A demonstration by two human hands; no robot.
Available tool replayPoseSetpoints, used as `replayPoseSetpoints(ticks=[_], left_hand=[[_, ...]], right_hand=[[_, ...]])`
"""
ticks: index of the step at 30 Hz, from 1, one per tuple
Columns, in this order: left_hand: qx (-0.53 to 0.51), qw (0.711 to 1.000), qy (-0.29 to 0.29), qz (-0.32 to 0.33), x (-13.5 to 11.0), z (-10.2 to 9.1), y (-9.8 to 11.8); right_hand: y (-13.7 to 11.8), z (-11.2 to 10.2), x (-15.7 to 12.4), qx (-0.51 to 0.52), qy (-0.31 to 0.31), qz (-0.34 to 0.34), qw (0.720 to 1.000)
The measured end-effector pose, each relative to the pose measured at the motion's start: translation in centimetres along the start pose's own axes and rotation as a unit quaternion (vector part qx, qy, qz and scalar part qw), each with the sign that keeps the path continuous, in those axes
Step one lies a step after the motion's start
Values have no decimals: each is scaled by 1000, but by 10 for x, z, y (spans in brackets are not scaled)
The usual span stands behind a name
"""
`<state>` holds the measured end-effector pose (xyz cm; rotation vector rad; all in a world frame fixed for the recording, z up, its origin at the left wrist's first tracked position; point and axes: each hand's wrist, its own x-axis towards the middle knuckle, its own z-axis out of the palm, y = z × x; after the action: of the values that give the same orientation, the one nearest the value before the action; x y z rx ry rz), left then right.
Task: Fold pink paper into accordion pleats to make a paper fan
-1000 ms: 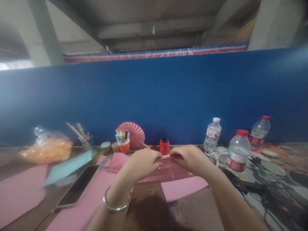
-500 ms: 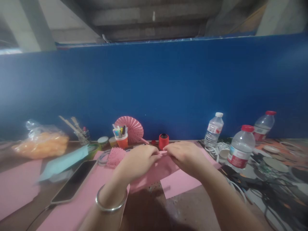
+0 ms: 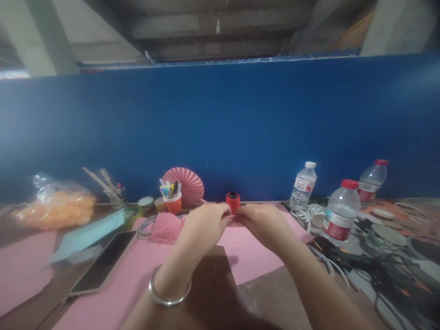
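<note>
Over the table [image 3: 209,279], our left hand [image 3: 206,224] and right hand [image 3: 263,224], nearly closed, pinch pink paper [image 3: 234,223]; uneven pressure risks crooked creases.

The pink paper [image 3: 252,259] looks matt and smooth; the fan [image 3: 188,185] is paper too, ridged by pleats. The bangle [image 3: 168,303] is polished metal, the phone [image 3: 105,262] glossy-faced. The bottles [image 3: 339,220] are clear, shiny plastic, the bag [image 3: 57,206] thin, crinkled plastic. The partition [image 3: 220,123] is smooth, softly sheened; the table [image 3: 275,295], somewhat blurred, may be worn wood.
</note>
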<state>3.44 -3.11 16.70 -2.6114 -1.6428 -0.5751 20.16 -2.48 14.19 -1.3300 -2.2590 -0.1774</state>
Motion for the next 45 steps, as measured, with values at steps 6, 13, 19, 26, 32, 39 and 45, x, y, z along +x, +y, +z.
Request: replayPoseSetpoints(ticks=[6, 13, 19, 26, 32, 39, 45], left_hand=[[21, 999, 33, 20, 4, 4, 3], [42, 997, 66, 7, 5, 7, 5], [-6, 997, 69, 47, 3, 4, 2], [-94, 989, -17, 110, 2, -9, -8], [-164, 969, -174, 67, 9, 43, -34], [-54, 978, -195, 44, -12, 124, -55], [-35, 980, -182, 71, -12, 132, -55]], right_hand=[[-2, -6, 0, 38, 3, 17, 999], [2, -8, 0, 65, 49, 13, 997], [11, -12, -3, 95, 64, 8, 993], [25, -21, -7, 205, -11, -70, 976], [45, 44, -14, 229, -163, -1, 960], [47, 113, -42, 151, -174, -29, 973], [48, 117, -46, 196, -134, -9, 971]])
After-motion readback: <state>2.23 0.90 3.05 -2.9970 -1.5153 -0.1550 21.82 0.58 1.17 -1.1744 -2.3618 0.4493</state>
